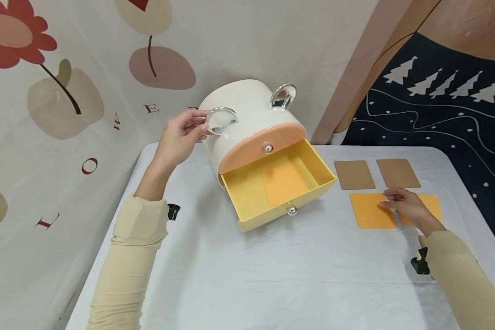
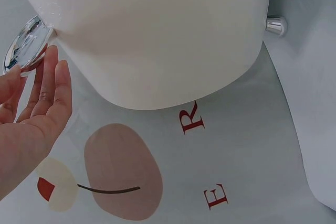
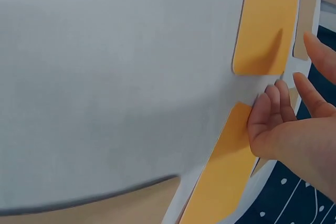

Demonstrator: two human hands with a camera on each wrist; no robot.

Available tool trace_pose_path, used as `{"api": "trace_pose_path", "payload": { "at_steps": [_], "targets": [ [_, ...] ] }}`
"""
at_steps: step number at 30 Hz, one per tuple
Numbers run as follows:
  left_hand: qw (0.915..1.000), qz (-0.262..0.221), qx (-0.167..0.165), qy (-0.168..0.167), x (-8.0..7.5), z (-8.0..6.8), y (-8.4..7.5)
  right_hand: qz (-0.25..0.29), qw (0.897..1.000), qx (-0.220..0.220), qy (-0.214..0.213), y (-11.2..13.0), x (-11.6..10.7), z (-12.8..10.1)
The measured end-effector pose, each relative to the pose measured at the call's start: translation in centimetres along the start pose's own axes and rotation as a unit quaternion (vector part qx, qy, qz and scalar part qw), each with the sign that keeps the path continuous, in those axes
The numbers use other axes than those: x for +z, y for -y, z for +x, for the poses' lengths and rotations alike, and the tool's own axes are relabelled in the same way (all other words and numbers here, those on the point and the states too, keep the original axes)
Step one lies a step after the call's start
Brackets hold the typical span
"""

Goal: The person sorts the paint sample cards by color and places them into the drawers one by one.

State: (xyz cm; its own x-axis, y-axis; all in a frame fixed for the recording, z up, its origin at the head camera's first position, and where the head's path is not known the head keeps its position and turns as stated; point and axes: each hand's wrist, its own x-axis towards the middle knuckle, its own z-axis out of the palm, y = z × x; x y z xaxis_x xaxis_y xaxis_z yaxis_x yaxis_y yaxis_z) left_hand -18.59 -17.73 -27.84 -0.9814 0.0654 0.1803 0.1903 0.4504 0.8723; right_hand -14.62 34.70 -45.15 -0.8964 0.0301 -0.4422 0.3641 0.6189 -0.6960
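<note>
Left hand (image 1: 177, 140) steadies the white drawer box (image 1: 243, 114) near the table's (image 1: 272, 284) far edge, fingers resting loosely straight against the chrome ring handle (image 1: 220, 120) on its left side, not wrapped round it as far as the left wrist view shows. Bottom yellow drawer (image 1: 247, 195) is pulled out, one orange card (image 1: 283, 182) lying flat inside. Right hand (image 1: 410, 208) is down on the two orange cards (image 1: 369, 211) near the right edge, fingers relaxed and slightly spread, tips on the gap between them; no pinch yet. Two brown cards (image 1: 354, 174) lie just beyond, toward the far edge. Looks like mid-pickup of the next orange card; flat on cloth, so the next move likely needs an edge lifted or a slide before a pinch. Hard to tell: the further orange card is mostly under the hand in the head view, the right wrist view cuts off the brown cards, and the upper peach drawer's (image 1: 260, 146) contents are hidden.
</note>
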Motion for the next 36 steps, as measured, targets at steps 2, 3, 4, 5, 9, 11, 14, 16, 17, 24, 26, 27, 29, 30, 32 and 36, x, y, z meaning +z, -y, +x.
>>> {"api": "trace_pose_path", "payload": {
  "at_steps": [2,3,4,5,9,11,14,16,17,24,26,27,29,30,32,36],
  "targets": [
    [1.0,0.001,-0.002,0.0,0.01,0.03,-0.01,-0.012,1.0,-0.003,0.001,0.0,0.16,0.05],
    [1.0,0.001,-0.002,0.0,0.02,0.05,0.0,-0.02,1.0,-0.002,0.001,-0.02,0.23,0.12],
    [1.0,0.001,-0.002,0.0,0.03,0.06,0.01,-0.025,1.0,-0.001,0.001,-0.05,0.27,0.19],
    [1.0,0.001,-0.002,0.0,0.04,0.07,0.02,-0.032,1.0,-0.001,0.0,-0.1,0.34,0.27],
    [1.0,-0.002,-0.001,0.001,0.05,0.09,0.06,-0.062,0.998,-0.013,-0.005,-0.45,0.56,0.7],
    [1.0,-0.003,-0.001,0.001,0.06,0.1,0.06,-0.069,0.997,-0.026,-0.007,-0.6,0.66,0.82],
    [1.0,-0.002,0.0,0.001,0.07,0.1,0.04,-0.08,0.996,-0.031,-0.019,-0.79,0.77,0.98],
    [1.0,-0.002,0.001,0.002,0.08,0.1,0.02,-0.079,0.996,-0.034,-0.022,-0.92,0.86,1.02],
    [1.0,-0.002,0.001,0.002,0.08,0.1,0.01,-0.078,0.996,-0.034,-0.025,-0.93,0.89,1.01],
    [1.0,-0.004,-0.002,0.001,0.06,0.11,0.04,-0.079,0.996,-0.027,-0.022,-0.75,1.04,0.57],
    [1.0,-0.004,-0.002,0.001,0.07,0.12,0.06,-0.084,0.996,-0.021,-0.017,-0.77,1.01,0.52],
    [1.0,-0.004,-0.002,0.001,0.07,0.12,0.06,-0.086,0.996,-0.019,-0.014,-0.81,0.95,0.53],
    [1.0,-0.004,-0.002,0.001,0.07,0.12,0.07,-0.092,0.996,-0.017,-0.008,-0.89,0.87,0.56],
    [1.0,-0.005,-0.002,0.001,0.08,0.11,0.07,-0.094,0.995,-0.016,-0.004,-0.91,0.82,0.57],
    [1.0,-0.004,-0.003,0.001,0.07,0.1,0.08,-0.096,0.995,-0.017,0.001,-0.92,0.78,0.55],
    [1.0,-0.004,-0.003,0.001,0.05,0.1,0.09,-0.093,0.995,-0.021,0.004,-0.84,0.81,0.49]
  ]
}}
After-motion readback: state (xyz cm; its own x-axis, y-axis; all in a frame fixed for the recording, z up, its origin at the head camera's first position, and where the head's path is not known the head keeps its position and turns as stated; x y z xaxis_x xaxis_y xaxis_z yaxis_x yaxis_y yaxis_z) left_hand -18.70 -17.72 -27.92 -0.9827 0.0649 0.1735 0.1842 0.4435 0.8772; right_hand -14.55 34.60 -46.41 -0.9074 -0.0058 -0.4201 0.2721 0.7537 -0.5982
